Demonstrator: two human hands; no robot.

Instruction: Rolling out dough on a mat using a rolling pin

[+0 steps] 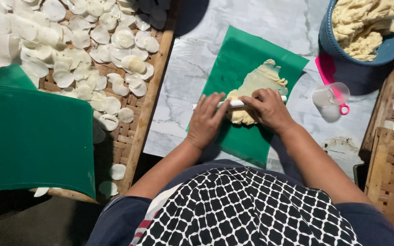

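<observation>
A pale yellow sheet of dough [263,82] lies flattened on a green plastic mat [238,54] on the marble floor. Across the dough's near end rests a thin white rolling pin [234,104]. My left hand [206,120] presses on the pin's left part, fingers spread over it. My right hand [269,108] presses on its right part, covering the dough's near edge. Only the pin's middle and two tips show between and beside my hands.
A woven bamboo tray [147,107] at left holds several thin round dough discs [124,38], with a green plastic sheet [33,136] over its near part. A blue basin [388,45] of dough stands top right. A clear cup [331,98] with pink cutter lies beside it. Another woven tray [393,173] is at right.
</observation>
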